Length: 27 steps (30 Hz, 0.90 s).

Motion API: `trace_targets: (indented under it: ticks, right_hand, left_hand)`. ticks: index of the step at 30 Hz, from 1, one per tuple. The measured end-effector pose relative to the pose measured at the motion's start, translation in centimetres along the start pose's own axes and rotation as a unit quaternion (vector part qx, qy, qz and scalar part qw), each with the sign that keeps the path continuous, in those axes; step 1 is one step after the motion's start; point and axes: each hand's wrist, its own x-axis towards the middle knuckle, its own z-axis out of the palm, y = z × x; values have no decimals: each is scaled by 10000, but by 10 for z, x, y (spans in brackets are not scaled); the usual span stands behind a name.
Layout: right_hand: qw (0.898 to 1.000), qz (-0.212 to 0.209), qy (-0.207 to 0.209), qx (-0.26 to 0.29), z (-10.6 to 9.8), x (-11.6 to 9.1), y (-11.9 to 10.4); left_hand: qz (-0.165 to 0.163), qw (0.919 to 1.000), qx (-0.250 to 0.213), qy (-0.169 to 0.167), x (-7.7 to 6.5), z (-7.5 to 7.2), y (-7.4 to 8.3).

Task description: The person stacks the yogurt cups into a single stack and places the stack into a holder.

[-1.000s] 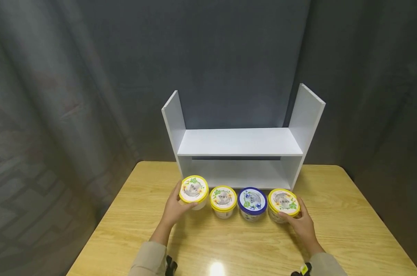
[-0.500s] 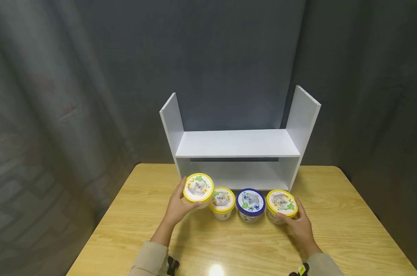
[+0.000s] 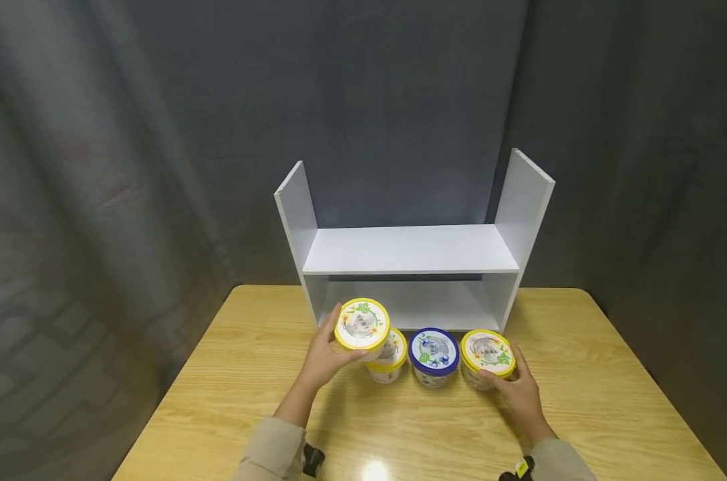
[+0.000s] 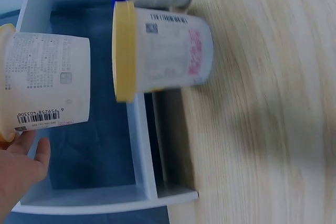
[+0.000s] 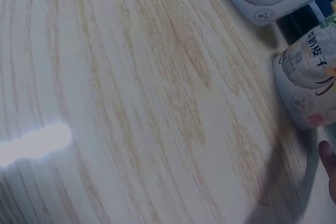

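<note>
My left hand (image 3: 324,357) grips a white yogurt cup with a yellow lid (image 3: 361,324), raised off the table with its lid facing up. In the left wrist view this cup (image 4: 47,80) shows a barcode, and only part of the hand (image 4: 23,166) is visible. It partly covers a second yellow-lidded cup (image 3: 386,369) standing on the table. A blue-lidded yogurt cup (image 3: 433,353) stands to the right of that one. At the row's right end, my right hand (image 3: 520,394) holds another yellow-lidded cup (image 3: 488,352), thumb in front and fingers around the right side.
A white two-level shelf (image 3: 411,250) with upright side panels stands behind the cups on the wooden table (image 3: 423,434). Its lower front edge is close behind the row. Dark grey curtains (image 3: 399,113) surround the table at the back and sides.
My left hand has lifted its yellow-lidded cup and carried it right, now overlapping the second cup in the head view. My right hand stays at the rightmost cup. The head view shifts slightly.
</note>
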Motion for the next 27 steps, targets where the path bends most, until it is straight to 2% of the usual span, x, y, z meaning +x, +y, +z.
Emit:
trace_targets:
  ticks: [8,11,18,23,27]
  right_hand:
    - [9999,51,79,89,1,-1,1]
    - [9999,38,123,47,1,-1,2]
    - [9995,-186,172,164,3,0,1]
    - [9995,-142,196,214,4,-2,0]
    - [9996,-119,196,179,4,-1,1]
  left_hand:
    - [6,9993,-211,-299,1,16,20]
    - [-47,9990,-137,-413,3,24,17]
    - [206,9974,-286,-630,7,41,15]
    - [262,9967,-190,-745,12,55,20]
    - [209,9956,-292,-867,16,67,27]
